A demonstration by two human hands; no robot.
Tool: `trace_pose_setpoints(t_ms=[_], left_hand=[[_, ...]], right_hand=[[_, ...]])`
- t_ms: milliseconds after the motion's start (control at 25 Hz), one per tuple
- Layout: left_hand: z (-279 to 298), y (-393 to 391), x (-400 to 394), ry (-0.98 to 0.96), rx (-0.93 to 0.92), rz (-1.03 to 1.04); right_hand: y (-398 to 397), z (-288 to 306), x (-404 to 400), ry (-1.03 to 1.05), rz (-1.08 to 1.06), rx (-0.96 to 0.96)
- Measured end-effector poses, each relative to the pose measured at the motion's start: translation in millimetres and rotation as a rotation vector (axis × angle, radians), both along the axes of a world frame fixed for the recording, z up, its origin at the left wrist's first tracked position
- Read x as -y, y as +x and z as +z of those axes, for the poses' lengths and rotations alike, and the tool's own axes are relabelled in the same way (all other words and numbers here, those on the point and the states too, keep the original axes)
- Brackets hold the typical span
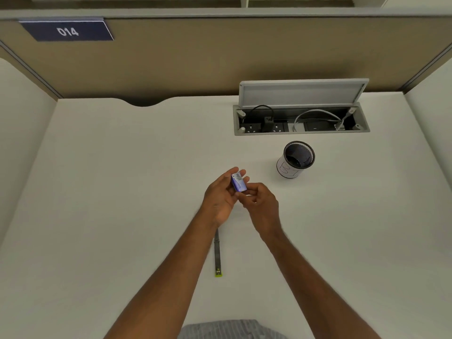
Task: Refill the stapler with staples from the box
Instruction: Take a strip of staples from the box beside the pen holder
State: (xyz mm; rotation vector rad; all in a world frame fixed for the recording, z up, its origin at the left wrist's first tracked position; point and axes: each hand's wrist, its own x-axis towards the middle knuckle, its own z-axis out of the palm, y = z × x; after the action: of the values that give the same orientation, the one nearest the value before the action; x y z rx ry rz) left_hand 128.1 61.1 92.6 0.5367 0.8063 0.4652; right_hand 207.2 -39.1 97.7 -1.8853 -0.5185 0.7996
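Both hands meet above the middle of the white counter (122, 192). The left hand (220, 196) wraps its fingers around a small blue staple box (239, 182), holding it by its long sides. The right hand (259, 204) pinches at the box's near end with curled fingertips, apparently working it open.

The box looks light and made of thin card, so it should crush if squeezed hard; a firm hold across the long sides, with the other hand pulling at the end flap or inner tray, seems the sound way. The staple strips inside are likely brittle and may snap or spill if the box tips.

The stapler (217, 255) lies on the counter below the left wrist, a slim grey bar with a lime-green end, touched by neither hand and partly hidden by the forearm.

By count: one staple box, one stapler, one mesh pen cup (297, 159) and one open cable hatch (302, 118) beyond it.
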Motion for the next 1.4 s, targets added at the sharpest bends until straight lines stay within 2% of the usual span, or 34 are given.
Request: trace_pose_setpoints(t_ms=[160, 280, 600, 800, 920, 1000, 1160, 1240, 1400], left_hand=[[4.4, -15.6, 13.7, -0.047, 0.079, 0.071], [7.8, -20.5, 23.3, -0.082, 0.102, 0.101], [10.6, -24.8, 34.1, -0.088, 0.110, 0.082], [14.2, -22.6, 29.5, -0.111, 0.059, 0.026], [11.3, -21.6, 26.4, -0.143, 0.033, 0.070], [10.2, -21.7, 24.7, -0.159, 0.018, 0.089], [13.3, -21.9, 25.0, -0.127, -0.054, 0.043], [14.7, -21.2, 28.1, -0.115, -0.103, 0.013], [12.6, -21.4, 34.8, -0.126, -0.156, 0.020]], right_hand=[[-12.7, 9.4, 13.4, 0.199, -0.088, -0.351], [-20.0, 11.0, 18.9, 0.248, -0.122, -0.436], [-36.0, 13.1, 18.5, 0.215, -0.250, -0.331], [-36.4, 10.0, 22.1, 0.168, -0.221, -0.295], [-31.8, 8.1, 25.9, 0.123, -0.137, -0.294], [-29.8, 9.7, 27.9, 0.070, -0.112, -0.223], [-25.5, 22.1, 26.2, 0.096, -0.058, 0.172], [-20.0, 26.1, 19.8, 0.125, 0.052, 0.352], [-12.0, 24.2, 8.2, 0.026, 0.267, 0.576]])
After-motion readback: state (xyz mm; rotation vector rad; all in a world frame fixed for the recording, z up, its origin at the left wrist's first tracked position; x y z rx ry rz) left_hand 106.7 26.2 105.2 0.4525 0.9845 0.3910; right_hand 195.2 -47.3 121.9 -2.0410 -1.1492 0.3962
